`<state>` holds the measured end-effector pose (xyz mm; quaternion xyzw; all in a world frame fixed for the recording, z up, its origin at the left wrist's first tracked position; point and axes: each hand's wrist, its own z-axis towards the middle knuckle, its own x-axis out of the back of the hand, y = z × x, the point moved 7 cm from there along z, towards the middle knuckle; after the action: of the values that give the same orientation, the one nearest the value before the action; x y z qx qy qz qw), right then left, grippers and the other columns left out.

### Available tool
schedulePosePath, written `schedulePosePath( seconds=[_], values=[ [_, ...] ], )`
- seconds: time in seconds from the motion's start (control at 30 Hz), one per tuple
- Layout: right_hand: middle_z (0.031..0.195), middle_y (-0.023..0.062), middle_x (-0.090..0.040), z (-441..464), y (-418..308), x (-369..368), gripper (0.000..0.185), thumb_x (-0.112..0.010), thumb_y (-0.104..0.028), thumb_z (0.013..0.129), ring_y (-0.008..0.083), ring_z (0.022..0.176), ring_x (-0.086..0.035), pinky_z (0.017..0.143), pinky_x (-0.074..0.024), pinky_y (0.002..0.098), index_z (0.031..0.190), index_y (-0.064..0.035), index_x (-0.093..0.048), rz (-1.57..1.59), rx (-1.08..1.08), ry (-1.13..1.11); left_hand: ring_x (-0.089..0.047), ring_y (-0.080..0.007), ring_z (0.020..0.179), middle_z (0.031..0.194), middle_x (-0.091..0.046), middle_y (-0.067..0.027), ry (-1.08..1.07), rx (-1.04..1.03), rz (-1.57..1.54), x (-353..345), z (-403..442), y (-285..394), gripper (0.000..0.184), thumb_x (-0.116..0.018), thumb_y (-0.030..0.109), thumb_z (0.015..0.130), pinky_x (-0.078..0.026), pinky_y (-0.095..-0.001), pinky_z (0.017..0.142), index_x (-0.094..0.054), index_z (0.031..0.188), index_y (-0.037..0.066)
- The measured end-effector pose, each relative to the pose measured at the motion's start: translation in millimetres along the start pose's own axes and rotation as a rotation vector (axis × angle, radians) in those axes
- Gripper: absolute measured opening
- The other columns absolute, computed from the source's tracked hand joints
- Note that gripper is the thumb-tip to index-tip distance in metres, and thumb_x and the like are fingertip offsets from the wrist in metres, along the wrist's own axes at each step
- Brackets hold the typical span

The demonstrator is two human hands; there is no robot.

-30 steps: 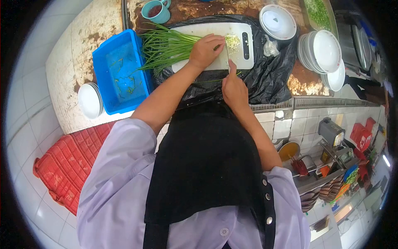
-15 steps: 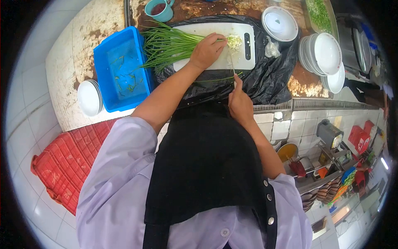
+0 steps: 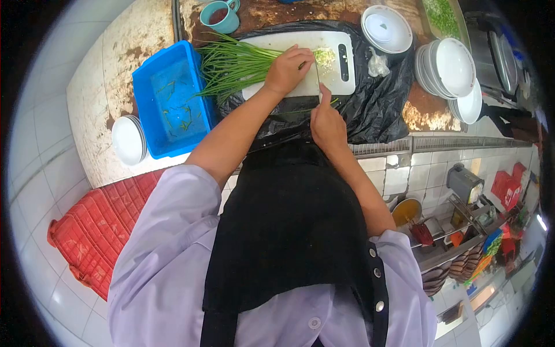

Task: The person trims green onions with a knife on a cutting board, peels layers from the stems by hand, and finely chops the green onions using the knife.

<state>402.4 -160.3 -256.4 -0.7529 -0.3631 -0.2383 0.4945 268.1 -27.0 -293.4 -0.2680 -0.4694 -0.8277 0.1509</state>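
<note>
My left hand is closed around the bunch of green onions, near its cut end on the white cutting board. The long green leaves fan out to the left, over the board's edge. In my right hand is a knife, its thin blade lying beside my left fingertips, close to the stalk ends. Small chopped pale pieces lie on the board just right of the blade. A black plastic sheet spreads under the board.
To the left stand a blue basin with green scraps and a stack of white bowls. A turquoise mug is at the back. On the right are white plates, stacked bowls, a small plastic bag and a tray of chopped greens.
My right hand has moved slightly up and left with the knife, bringing the blade close against my left fingers. The left hand stays on the green onions.
</note>
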Motion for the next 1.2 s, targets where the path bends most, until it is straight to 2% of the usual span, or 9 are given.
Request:
schedulePosePath(
  seconds=[0.13, 0.23, 0.33, 0.43, 0.47, 0.53, 0.67, 0.93, 1.2],
  values=[
    [0.1, 0.0319, -0.076, 10.6, -2.2, -1.5, 0.064, -0.055, -0.019, 0.107, 0.0539, 0.095, -0.073, 0.088, -0.0551, 0.0656, 0.164, -0.0057, -0.03, -0.003, -0.002, -0.023, -0.077, -0.0254, 0.118, 0.119, -0.082, -0.0098, -0.01, -0.029, 0.005, 1.0, -1.8, 1.1, 0.014, -0.08, 0.008, 0.096, -0.053, -0.0457, 0.119, -0.083, 0.109, 0.005],
    [0.092, 0.0338, -0.074, 23.8, -5.6, -3.0, 0.061, -0.052, -0.016, 0.107, 0.0562, 0.09, -0.071, 0.085, -0.0527, 0.0673, 0.163, -0.0055, -0.03, 0.0, 0.029, 0.021, -0.077, -0.0284, 0.111, 0.119, -0.08, -0.0075, 0.003, -0.052, 0.015, 2.4, -2.0, 2.1, 0.013, -0.079, 0.008, 0.094, -0.054, -0.0448, 0.119, -0.083, 0.107, 0.008],
    [0.09, 0.0331, -0.074, 14.3, 2.3, -12.9, 0.063, -0.054, -0.015, 0.106, 0.0564, 0.087, -0.071, 0.083, -0.0524, 0.0681, 0.163, -0.0047, -0.029, -0.001, 0.04, 0.047, -0.075, -0.0282, 0.111, 0.118, -0.081, -0.0048, 0.013, -0.128, 0.084, 4.3, -1.1, 8.1, 0.015, -0.08, 0.009, 0.093, -0.057, -0.0442, 0.112, -0.083, 0.108, 0.008],
    [0.087, 0.0326, -0.073, -20.3, 17.7, -17.9, 0.064, -0.055, -0.014, 0.106, 0.0562, 0.083, -0.07, 0.08, -0.0525, 0.0681, 0.163, -0.0027, -0.029, -0.003, 0.0, -0.024, -0.073, -0.0277, 0.11, 0.116, -0.081, -0.0027, 0.006, -0.088, 0.2, 11.1, -2.4, 17.0, 0.016, -0.08, 0.011, 0.092, -0.058, -0.043, 0.102, -0.084, 0.108, 0.009],
    [0.093, 0.0298, -0.076, -32.0, 23.2, -18.5, 0.068, -0.056, -0.017, 0.107, 0.0537, 0.088, -0.073, 0.082, -0.0562, 0.065, 0.167, -0.0065, -0.026, -0.021, 0.0, -0.048, -0.072, -0.0275, 0.11, 0.115, -0.081, -0.0023, 0.011, -0.095, 0.185, 11.6, -0.8, 18.1, 0.017, -0.081, 0.011, 0.091, -0.058, -0.0425, 0.1, -0.084, 0.108, 0.009],
    [0.094, 0.0295, -0.076, -36.8, 19.2, -7.9, 0.067, -0.055, -0.016, 0.106, 0.0534, 0.088, -0.073, 0.081, -0.0562, 0.0648, 0.166, -0.0059, -0.027, 0.019, 0.0, -0.006, -0.071, -0.027, 0.109, 0.114, -0.081, -0.0016, 0.019, -0.105, 0.153, 10.7, -1.3, 16.7, 0.018, -0.081, 0.011, 0.09, -0.057, -0.0416, 0.096, -0.084, 0.108, 0.009],
    [0.093, 0.0297, -0.076, -15.0, -1.0, 8.0, 0.064, -0.055, -0.015, 0.106, 0.0532, 0.087, -0.073, 0.081, -0.0557, 0.0653, 0.163, -0.0043, -0.03, 0.029, 0.011, 0.068, -0.072, -0.0274, 0.107, 0.114, -0.082, -0.0025, 0.028, -0.068, 0.106, 13.1, -3.3, 14.0, 0.015, -0.08, 0.01, 0.091, -0.058, -0.0406, 0.096, -0.084, 0.105, 0.009],
    [0.095, 0.0308, -0.075, -3.7, -6.7, 0.0, 0.063, -0.055, -0.015, 0.105, 0.0532, 0.088, -0.073, 0.083, -0.0559, 0.0653, 0.163, -0.0036, -0.031, 0.021, 0.039, 0.029, -0.077, -0.0277, 0.104, 0.113, -0.083, -0.0078, 0.04, -0.022, 0.048, 12.9, -1.6, 9.5, 0.015, -0.084, 0.006, 0.088, -0.061, -0.039, 0.094, -0.085, 0.102, 0.006],
    [0.099, 0.0292, -0.077, 13.4, -6.6, -6.0, 0.064, -0.055, -0.019, 0.107, 0.052, 0.093, -0.074, 0.085, -0.057, 0.0635, 0.165, -0.0073, -0.031, -0.074, -0.015, -0.01, -0.076, -0.0291, 0.101, 0.11, -0.083, -0.0064, 0.065, -0.045, 0.042, 12.3, -0.6, 9.4, 0.012, -0.083, 0.008, 0.087, -0.061, -0.0405, 0.092, -0.084, 0.099, 0.006]
  ],
)
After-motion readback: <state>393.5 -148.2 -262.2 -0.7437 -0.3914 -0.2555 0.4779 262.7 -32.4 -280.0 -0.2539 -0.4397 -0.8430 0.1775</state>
